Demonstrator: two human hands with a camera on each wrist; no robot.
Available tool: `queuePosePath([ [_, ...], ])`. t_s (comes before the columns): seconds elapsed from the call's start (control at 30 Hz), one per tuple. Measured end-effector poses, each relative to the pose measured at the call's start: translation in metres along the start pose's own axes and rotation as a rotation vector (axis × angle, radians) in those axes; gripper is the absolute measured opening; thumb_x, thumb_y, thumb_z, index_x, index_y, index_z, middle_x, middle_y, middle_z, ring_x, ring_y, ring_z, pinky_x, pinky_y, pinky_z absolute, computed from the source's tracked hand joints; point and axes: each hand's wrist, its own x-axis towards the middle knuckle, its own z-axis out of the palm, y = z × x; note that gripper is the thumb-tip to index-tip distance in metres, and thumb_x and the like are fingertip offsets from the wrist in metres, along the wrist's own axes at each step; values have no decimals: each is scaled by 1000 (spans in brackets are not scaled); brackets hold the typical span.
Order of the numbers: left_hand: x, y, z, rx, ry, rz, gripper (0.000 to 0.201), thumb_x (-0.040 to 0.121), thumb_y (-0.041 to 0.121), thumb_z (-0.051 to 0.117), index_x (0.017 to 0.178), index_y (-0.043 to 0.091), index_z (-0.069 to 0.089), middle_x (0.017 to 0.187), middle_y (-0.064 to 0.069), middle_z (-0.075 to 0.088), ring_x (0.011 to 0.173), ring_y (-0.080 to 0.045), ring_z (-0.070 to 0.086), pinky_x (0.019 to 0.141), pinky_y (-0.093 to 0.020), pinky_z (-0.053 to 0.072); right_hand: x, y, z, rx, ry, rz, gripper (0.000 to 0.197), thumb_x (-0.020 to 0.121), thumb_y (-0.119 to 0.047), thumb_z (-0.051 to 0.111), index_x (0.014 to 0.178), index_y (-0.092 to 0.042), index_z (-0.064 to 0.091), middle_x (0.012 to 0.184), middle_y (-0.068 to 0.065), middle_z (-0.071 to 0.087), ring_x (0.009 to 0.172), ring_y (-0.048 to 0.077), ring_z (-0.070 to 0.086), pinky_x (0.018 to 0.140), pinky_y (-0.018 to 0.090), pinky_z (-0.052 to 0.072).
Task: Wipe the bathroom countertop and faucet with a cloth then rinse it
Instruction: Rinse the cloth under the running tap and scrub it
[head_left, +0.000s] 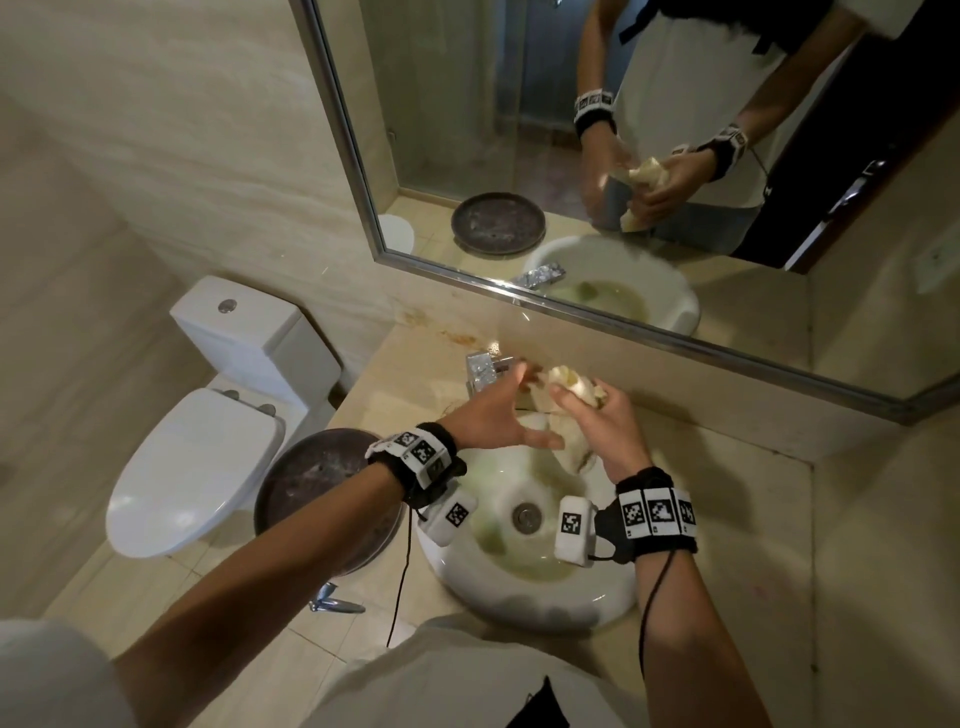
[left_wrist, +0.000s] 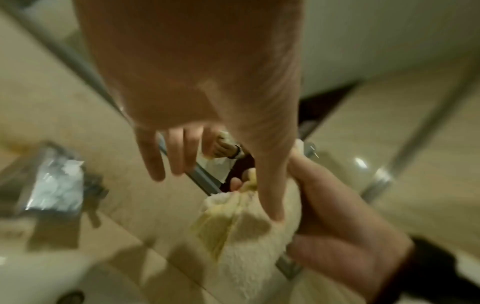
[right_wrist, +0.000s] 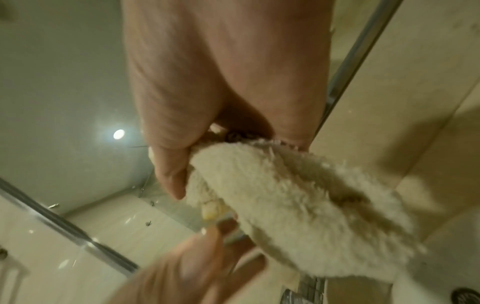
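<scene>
A cream terry cloth (head_left: 567, 382) is bunched in my right hand (head_left: 589, 402), which grips it above the back rim of the white basin (head_left: 524, 597); its tail hangs toward the bowl. My left hand (head_left: 519, 410) reaches in beside it with fingers spread and straight. In the left wrist view its thumb lies against the cloth (left_wrist: 233, 236), and the right hand (left_wrist: 337, 226) holds the other side. The right wrist view shows the cloth (right_wrist: 298, 205) squeezed in my curled fingers. The square chrome faucet (head_left: 483, 371) stands just left of both hands on the beige countertop (head_left: 727, 519). No water stream shows.
A dark round dish (head_left: 317, 488) sits on the counter left of the basin, under my left forearm. A white toilet (head_left: 208, 457) stands further left. The framed mirror (head_left: 623, 156) rises right behind the faucet. The basin's drain (head_left: 525, 515) is uncovered.
</scene>
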Motion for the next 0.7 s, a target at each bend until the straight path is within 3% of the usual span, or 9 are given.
queuePosePath([
  [0.03, 0, -4, 0, -77, -121, -61, 108, 65, 54, 88, 149, 23, 28, 147, 7, 44, 130, -9, 47, 108, -36, 45, 2, 2, -1, 19, 20, 11, 10, 86, -22, 79, 95, -21, 76, 92, 6, 78, 89, 27, 75, 86, 50, 60],
  [0.1, -1, -10, 2, -174, -235, -150, 107, 66, 49, 89, 151, 24, 30, 151, 7, 43, 135, -8, 43, 114, -36, 39, 1, -1, -3, 113, 20, 31, 11, 90, -14, 71, 97, -22, 72, 91, 5, 78, 90, 28, 75, 88, 51, 59],
  [0.23, 0, -14, 4, -404, -386, -208, 72, 74, 31, 86, 137, 14, 54, 133, -4, 64, 123, -20, 61, 111, -45, 43, -5, -11, -1, 412, -208, -12, 35, 96, 4, 54, 128, -11, 60, 115, 20, 71, 105, 34, 69, 91, 48, 58],
  [0.37, -5, -11, 8, -584, -531, -238, 57, 86, 6, 74, 138, 4, 49, 134, -19, 61, 124, -34, 60, 112, -50, 41, -9, -11, 1, 443, -244, 45, 15, 96, -2, 60, 110, -2, 65, 102, 18, 72, 96, 30, 70, 84, 45, 58],
  [0.43, -7, -9, 12, -601, -607, -213, 48, 89, -1, 69, 133, 5, 52, 132, -21, 62, 122, -37, 60, 109, -49, 44, -13, -10, 4, 459, -248, 84, 4, 95, -9, 65, 98, -7, 66, 90, 12, 71, 89, 28, 70, 84, 45, 58],
  [0.5, -9, -4, 16, -568, -548, -201, 36, 87, -4, 68, 119, 11, 59, 115, -8, 71, 108, -24, 68, 95, -39, 54, -13, -8, 7, 451, -209, 101, 14, 95, -16, 68, 81, -14, 67, 77, 6, 67, 78, 21, 69, 84, 42, 58],
  [0.57, -9, 0, 19, -455, -437, -172, 28, 84, -4, 71, 101, 16, 62, 89, 3, 71, 81, -10, 68, 74, -27, 56, -7, -1, 12, 417, -108, 146, 33, 95, -31, 70, 67, -16, 61, 66, 5, 60, 67, 18, 64, 79, 39, 57],
  [0.63, -6, 0, 24, -297, -386, -156, 18, 80, 3, 74, 91, 12, 62, 76, -2, 65, 63, -12, 59, 60, -23, 50, 1, 11, 18, 426, 61, 239, 41, 91, -41, 74, 62, -17, 57, 59, 5, 55, 58, 19, 60, 71, 36, 56],
  [0.7, -3, -2, 31, -91, -350, -165, 16, 79, 14, 76, 85, 5, 64, 71, -6, 63, 57, -18, 54, 58, -26, 47, 7, 23, 22, 421, 230, 312, 40, 91, -40, 74, 64, -17, 55, 55, 4, 54, 52, 20, 56, 64, 34, 53],
])
